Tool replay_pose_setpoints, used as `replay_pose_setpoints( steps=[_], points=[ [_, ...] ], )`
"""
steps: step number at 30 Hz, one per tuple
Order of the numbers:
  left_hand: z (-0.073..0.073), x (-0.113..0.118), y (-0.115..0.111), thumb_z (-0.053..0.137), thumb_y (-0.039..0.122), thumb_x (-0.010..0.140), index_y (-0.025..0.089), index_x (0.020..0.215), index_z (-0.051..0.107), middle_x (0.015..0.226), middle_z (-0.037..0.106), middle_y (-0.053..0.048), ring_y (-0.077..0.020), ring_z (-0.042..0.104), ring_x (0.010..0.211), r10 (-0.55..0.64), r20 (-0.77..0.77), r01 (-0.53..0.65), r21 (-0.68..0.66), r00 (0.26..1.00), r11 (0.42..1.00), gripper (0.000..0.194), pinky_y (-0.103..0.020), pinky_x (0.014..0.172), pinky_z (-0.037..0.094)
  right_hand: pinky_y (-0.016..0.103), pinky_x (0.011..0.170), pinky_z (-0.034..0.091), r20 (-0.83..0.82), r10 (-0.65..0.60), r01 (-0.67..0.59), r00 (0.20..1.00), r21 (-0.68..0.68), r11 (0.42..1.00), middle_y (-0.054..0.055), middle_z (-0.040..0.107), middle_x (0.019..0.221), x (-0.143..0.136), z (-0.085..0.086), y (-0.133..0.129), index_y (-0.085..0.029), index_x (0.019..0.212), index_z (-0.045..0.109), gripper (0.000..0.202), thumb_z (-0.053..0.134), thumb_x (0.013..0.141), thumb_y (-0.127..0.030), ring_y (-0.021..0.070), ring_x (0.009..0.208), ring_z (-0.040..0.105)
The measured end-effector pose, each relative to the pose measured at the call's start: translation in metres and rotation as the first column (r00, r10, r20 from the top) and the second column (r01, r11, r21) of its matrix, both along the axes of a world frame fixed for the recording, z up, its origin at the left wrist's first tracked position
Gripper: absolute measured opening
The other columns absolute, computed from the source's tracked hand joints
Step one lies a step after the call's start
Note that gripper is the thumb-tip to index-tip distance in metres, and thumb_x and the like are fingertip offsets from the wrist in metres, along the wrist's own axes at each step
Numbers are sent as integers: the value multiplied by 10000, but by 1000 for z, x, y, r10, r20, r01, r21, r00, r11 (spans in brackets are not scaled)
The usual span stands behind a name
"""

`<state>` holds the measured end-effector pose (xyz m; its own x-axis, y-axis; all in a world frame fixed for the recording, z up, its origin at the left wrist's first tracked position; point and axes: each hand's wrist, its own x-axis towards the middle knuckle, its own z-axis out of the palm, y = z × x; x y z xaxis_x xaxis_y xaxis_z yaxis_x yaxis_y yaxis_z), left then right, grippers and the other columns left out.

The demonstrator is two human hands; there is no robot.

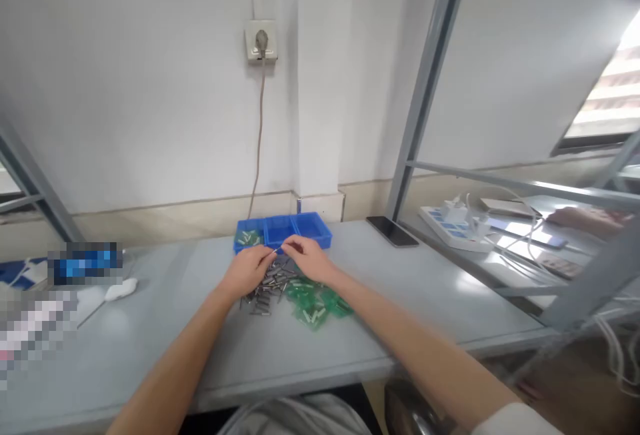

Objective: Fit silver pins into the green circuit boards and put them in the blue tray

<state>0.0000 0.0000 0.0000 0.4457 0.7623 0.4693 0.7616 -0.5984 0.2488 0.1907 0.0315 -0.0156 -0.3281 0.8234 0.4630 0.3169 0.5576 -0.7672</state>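
Observation:
Over the pile of small metal rods (270,283), my left hand (247,269) and my right hand (309,259) face each other with fingers pinched. A thin metal rod (277,250) spans the gap between their fingertips, one end at each hand; its finer details are too small to make out. Just beyond my fingers stands a blue divided tray (325,237), whose left compartment holds green bags (248,238) with pale pieces. Several green plastic bags (313,305) with light metal pieces lie to the right of the rods, partly under my right forearm.
A dark phone (392,231) lies at the table's back right, beside a grey metal frame post (425,88). Beyond it are a white power strip (455,228), cables and another person's hand (580,216). A white plug-like item (121,289) sits on the left of the grey table (170,308).

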Motion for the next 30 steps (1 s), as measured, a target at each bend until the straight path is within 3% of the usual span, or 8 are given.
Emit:
replay_pose_setpoints(
  steps=[7,11,14,17,22,26,30],
  points=[
    [3,-4,-2,412,422,963,204,1012,667,926,672,-44,-179,601,869,49,98,-55,62,994,997,339,-296,803,448,276,670,454,-270,139,-170,953,-95,981,12,641,753,19,17,5,-180,855,665,252,645,773,-418,142,688,562],
    [2,-15,5,434,438,947,204,1024,681,1072,653,-81,-231,550,1042,211,57,-218,177,976,960,349,-375,949,409,246,597,441,-526,55,-200,849,-223,954,-11,596,682,40,21,22,-182,781,630,280,698,697,-440,111,610,522],
    [-2,-22,11,478,485,914,241,1121,662,1240,605,-90,-295,482,1163,380,2,-373,193,925,908,369,-456,975,377,210,472,354,-608,-79,-174,790,-347,922,-38,508,581,55,16,37,-177,665,544,311,706,684,-442,81,513,446],
    [-8,-25,15,459,520,912,276,1213,617,1337,564,-82,-325,418,1249,453,-41,-441,172,890,881,418,-523,1016,312,204,388,225,-522,-228,-40,822,-451,892,-57,445,517,65,10,46,-175,632,515,316,683,702,-433,59,426,353],
    [-15,-29,19,408,567,914,301,1249,587,1339,577,-92,-337,373,1305,459,-79,-450,110,885,886,463,-579,1055,213,210,368,185,-329,-348,146,878,-508,849,-16,563,573,68,11,46,-158,834,638,335,630,763,-485,62,386,366],
    [-18,-31,23,379,606,908,303,1263,575,1330,588,-99,-344,374,1310,434,-76,-429,80,897,900,506,-597,1060,188,217,407,270,-196,-290,196,937,-392,899,-22,554,551,62,14,41,-165,821,650,306,599,799,-466,86,424,409],
    [-22,-29,27,371,641,896,301,1284,559,1343,578,-101,-353,359,1325,401,-85,-399,45,912,916,549,-616,1055,183,234,578,415,-5,-126,123,992,-191,974,3,624,665,52,14,28,-164,843,663,237,591,823,-389,127,621,561]
  ],
)
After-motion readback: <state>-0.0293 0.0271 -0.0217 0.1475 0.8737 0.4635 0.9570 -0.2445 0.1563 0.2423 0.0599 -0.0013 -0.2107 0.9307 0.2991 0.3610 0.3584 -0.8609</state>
